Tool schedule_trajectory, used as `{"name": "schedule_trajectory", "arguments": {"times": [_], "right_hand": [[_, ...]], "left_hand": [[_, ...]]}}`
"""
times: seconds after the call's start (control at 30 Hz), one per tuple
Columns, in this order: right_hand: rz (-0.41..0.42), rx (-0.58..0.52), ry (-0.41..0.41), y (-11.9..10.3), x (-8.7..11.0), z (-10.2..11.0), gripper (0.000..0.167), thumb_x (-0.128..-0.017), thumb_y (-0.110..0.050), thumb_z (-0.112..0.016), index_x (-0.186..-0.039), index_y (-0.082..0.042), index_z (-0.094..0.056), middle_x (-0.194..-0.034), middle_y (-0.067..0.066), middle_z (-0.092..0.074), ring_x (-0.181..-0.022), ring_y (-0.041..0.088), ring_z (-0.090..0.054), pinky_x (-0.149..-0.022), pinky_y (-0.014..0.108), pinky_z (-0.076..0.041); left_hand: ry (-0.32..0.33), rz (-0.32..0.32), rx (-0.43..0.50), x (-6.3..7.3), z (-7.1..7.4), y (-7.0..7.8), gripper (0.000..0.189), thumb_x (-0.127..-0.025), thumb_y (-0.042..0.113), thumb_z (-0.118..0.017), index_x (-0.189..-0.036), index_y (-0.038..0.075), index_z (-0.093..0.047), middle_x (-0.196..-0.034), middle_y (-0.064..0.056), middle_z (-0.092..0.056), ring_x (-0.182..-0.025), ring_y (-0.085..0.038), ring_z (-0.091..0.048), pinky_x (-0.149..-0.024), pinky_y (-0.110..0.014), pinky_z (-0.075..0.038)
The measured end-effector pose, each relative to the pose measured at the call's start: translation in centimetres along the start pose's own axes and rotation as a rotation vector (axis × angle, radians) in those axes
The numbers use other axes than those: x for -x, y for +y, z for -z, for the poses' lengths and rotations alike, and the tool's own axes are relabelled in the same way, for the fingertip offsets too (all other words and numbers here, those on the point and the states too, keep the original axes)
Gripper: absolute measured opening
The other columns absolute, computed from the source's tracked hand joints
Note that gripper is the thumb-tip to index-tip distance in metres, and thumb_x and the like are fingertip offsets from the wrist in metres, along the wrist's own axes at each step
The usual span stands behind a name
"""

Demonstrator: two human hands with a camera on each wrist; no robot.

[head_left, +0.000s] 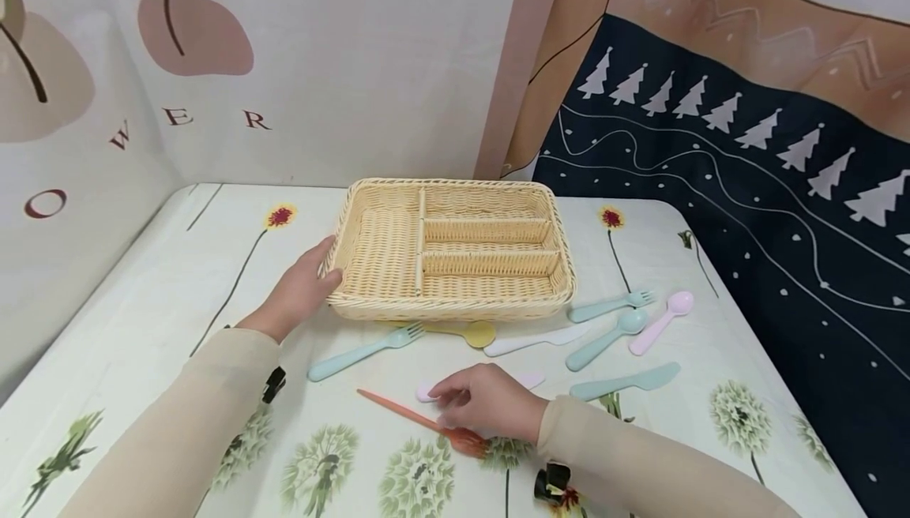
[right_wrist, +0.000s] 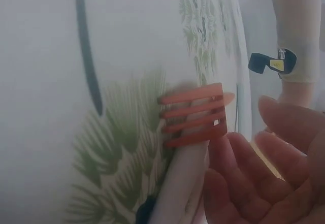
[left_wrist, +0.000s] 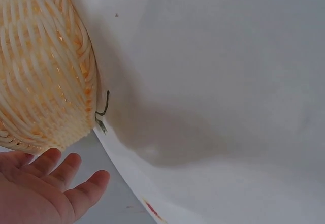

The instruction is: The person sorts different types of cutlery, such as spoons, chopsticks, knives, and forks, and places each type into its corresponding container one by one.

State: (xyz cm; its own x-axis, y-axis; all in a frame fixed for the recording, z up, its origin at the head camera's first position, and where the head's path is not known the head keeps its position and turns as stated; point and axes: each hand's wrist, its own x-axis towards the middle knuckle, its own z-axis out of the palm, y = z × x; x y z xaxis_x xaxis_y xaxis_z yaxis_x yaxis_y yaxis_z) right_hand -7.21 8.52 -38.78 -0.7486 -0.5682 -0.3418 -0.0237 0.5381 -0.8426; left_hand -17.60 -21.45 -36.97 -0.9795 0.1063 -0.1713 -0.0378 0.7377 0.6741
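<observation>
A wicker basket (head_left: 455,309) with several compartments stands at the back middle of the table. My left hand (head_left: 302,285) holds its left end, the thumb over the rim near the front corner. In the left wrist view, extended fingers (left_wrist: 86,193) lie at the basket's lower edge. Over an orange fork (head_left: 398,406) is my right hand (head_left: 490,399), its fingers loosely bent. The right wrist view shows the fork's tines (right_wrist: 195,115) beside the fingertips, with the thumb (right_wrist: 292,120) apart from them. A pink knife (head_left: 529,380) is partly hidden behind this hand.
Left of centre lies a mint fork (head_left: 366,352), and a yellow spoon (head_left: 479,334) is just before the basket. To the right are a pale knife (head_left: 536,339), another mint fork (head_left: 607,307), a mint spoon (head_left: 604,340), a pink spoon (head_left: 661,324) and a mint knife (head_left: 626,382).
</observation>
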Motion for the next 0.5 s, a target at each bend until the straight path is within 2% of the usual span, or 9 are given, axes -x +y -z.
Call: {"name": "schedule_trajectory", "arguments": {"times": [0.3, 0.5], "right_hand": [[-0.033, -0.057, -0.054, -0.16, -0.21, -0.34, 0.03, -0.082, -0.008, -0.074, -0.111, -0.009, -0.073, -0.091, -0.004, -0.068, -0.078, 0.01, -0.065, -0.075, 0.027, -0.051], [0.014, 0.075, -0.053, -0.38, -0.63, -0.67, 0.031, -0.08, -0.009, -0.077, -0.11, -0.009, -0.073, -0.084, -0.008, -0.067, -0.073, 0.003, -0.061, -0.073, 0.022, -0.05]], "left_hand": [[-0.003, -0.004, -0.024, -0.04, -0.07, -0.02, 0.069, -0.098, 0.021, -0.039, -0.155, 0.005, -0.004, -0.16, -0.022, -0.01, -0.145, -0.041, -0.009, -0.115, -0.056, -0.013], [-0.001, -0.01, -0.026, -0.01, 0.02, -0.05, 0.069, -0.098, 0.02, -0.039, -0.155, 0.004, -0.005, -0.159, -0.022, -0.01, -0.145, -0.041, -0.01, -0.115, -0.056, -0.013]]}}
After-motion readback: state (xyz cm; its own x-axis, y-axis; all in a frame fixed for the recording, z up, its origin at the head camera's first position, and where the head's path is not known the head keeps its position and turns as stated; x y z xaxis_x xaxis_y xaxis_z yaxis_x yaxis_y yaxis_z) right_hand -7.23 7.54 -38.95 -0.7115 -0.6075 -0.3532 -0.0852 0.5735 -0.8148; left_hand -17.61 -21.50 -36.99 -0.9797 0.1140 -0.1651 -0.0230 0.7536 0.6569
